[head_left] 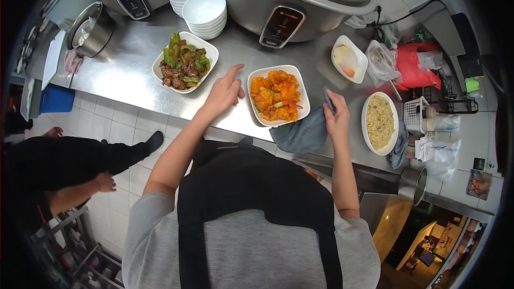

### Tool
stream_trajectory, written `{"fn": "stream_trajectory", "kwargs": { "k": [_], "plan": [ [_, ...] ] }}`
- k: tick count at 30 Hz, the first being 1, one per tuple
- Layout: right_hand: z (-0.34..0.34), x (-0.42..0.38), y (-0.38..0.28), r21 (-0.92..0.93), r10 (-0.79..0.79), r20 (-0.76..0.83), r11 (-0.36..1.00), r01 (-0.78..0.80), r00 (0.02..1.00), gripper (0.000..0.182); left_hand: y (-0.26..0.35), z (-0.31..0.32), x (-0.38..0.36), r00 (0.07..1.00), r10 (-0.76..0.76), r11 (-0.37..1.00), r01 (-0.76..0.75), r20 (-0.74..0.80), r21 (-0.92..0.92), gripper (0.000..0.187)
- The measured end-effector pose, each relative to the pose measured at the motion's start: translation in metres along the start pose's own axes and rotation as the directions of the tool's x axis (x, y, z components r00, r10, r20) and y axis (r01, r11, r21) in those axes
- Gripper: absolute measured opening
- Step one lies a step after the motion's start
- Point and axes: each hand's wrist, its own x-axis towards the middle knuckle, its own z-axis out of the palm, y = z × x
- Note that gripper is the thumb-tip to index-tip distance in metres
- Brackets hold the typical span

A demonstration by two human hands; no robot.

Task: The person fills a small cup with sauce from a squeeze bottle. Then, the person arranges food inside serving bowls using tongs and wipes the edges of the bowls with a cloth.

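Observation:
Between my hands stands a white square bowl [306, 108] of orange, sauce-coated pieces [274, 95]. My right hand [337, 116] is closed on a grey-blue cloth [302, 135], which hangs over the counter edge beside that bowl. To the bowl's left, my left hand [225, 93] is held with its fingers apart and nothing in them. Farther left sits another white bowl [213, 51] with dark meat and green peppers [184, 64]. Right of my right hand is an oval white dish [395, 138] of fried rice [380, 123].
Two large cookers [321, 8] line the back, with stacked white bowls [205, 10] between them. A small white dish [360, 64] and plastic bags [383, 64] lie at right. A metal pot [95, 37] stands far left. Another person's leg [126, 152] and hand [104, 183] show at left.

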Motion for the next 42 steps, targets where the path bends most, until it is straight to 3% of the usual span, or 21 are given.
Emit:
{"fn": "stream_trajectory", "kwargs": {
  "k": [2,4,8,10,13,17,19,20,21,22,23,24,26,28,29,31,33,35,36,42],
  "plan": [
    [-0.004,0.015,-0.007,-0.005,-0.053,0.016,0.999,0.053,0.998,0.035,0.0,-0.002,0.012,0.989,0.097,0.982,-0.114,0.111,0.152,0.05],
    [-0.009,0.026,-0.009,-0.115,-0.106,0.175,0.985,0.127,0.979,0.039,-0.002,0.0,0.023,0.978,0.142,0.967,-0.169,0.151,0.19,0.049],
    [-0.005,0.04,-0.014,-0.073,-0.161,0.298,0.979,0.19,0.941,0.038,0.006,-0.001,0.036,0.933,0.194,0.941,-0.264,0.303,0.21,0.045],
    [0.0,0.045,-0.013,-0.13,-0.234,0.41,0.942,0.311,0.881,0.036,0.004,-0.001,0.039,0.929,0.187,0.941,-0.263,0.319,0.214,0.042],
    [0.005,0.054,-0.007,-0.128,-0.345,0.441,0.889,0.439,0.828,0.033,0.004,-0.001,0.042,0.928,0.177,0.942,-0.256,0.328,0.216,0.038],
    [-0.011,0.062,0.001,-0.153,-0.25,0.579,0.901,0.405,0.776,0.031,0.001,0.003,0.038,0.944,0.16,0.96,-0.217,0.289,0.178,0.036],
    [-0.015,0.05,0.011,-0.018,-0.167,0.338,0.983,0.184,0.926,0.031,-0.002,0.005,0.029,0.96,0.13,0.968,-0.177,0.247,0.18,0.037],
    [-0.01,0.038,0.018,-0.022,-0.164,0.346,0.983,0.183,0.924,0.031,-0.004,0.008,0.022,0.974,0.096,0.974,-0.135,0.206,0.184,0.038],
    [-0.001,0.023,0.028,0.026,-0.044,0.176,0.999,0.04,0.983,0.03,-0.004,0.011,0.013,0.974,0.093,0.976,-0.13,0.205,0.177,0.038],
    [0.006,0.01,0.034,0.096,0.091,0.005,0.991,-0.091,0.996,0.029,-0.002,0.015,0.002,0.986,0.013,0.996,-0.028,0.168,0.085,0.039],
    [0.012,-0.002,0.033,0.092,0.09,0.009,0.992,-0.09,0.996,0.029,-0.001,0.018,-0.005,0.988,-0.068,0.997,0.07,0.138,-0.009,0.04],
    [0.02,-0.014,0.031,0.122,0.147,-0.008,0.982,-0.145,0.989,0.029,-0.005,0.021,-0.009,0.986,-0.096,0.991,0.107,0.137,-0.077,0.054],
    [0.027,-0.029,0.022,0.151,0.204,-0.019,0.968,-0.199,0.979,0.029,-0.007,0.023,-0.011,0.982,-0.128,0.987,0.141,0.14,-0.082,0.06],
    [0.027,-0.037,0.008,0.19,0.121,-0.19,0.978,-0.085,0.974,0.032,-0.007,0.023,-0.011,0.976,-0.159,0.982,0.172,0.147,-0.083,0.067],
    [0.024,-0.04,0.001,0.189,0.122,-0.191,0.978,-0.086,0.974,0.032,-0.007,0.022,-0.011,0.975,-0.136,0.983,0.156,0.177,-0.101,0.068],
    [0.019,-0.043,-0.013,0.097,0.006,0.03,0.995,-0.009,1.0,0.032,-0.005,0.021,-0.01,0.97,-0.112,0.983,0.139,0.214,-0.117,0.07],
    [0.021,-0.042,-0.019,0.102,-0.062,0.035,0.993,0.058,0.997,0.032,-0.002,0.022,-0.009,0.97,-0.085,0.988,0.112,0.23,-0.107,0.067],
    [0.017,-0.039,-0.028,0.037,-0.137,0.253,0.991,0.132,0.958,0.034,-0.003,0.021,-0.009,0.97,-0.077,0.989,0.103,0.231,-0.105,0.066],
    [0.018,-0.037,-0.026,-0.03,-0.227,0.289,0.969,0.246,0.93,0.033,-0.004,0.021,-0.009,0.971,-0.069,0.99,0.094,0.23,-0.103,0.066],
    [0.016,-0.014,-0.032,-0.286,-0.258,0.394,0.878,0.384,0.882,0.031,0.002,0.019,-0.011,0.969,-0.067,0.99,0.095,0.239,-0.105,0.066]
  ]
}}
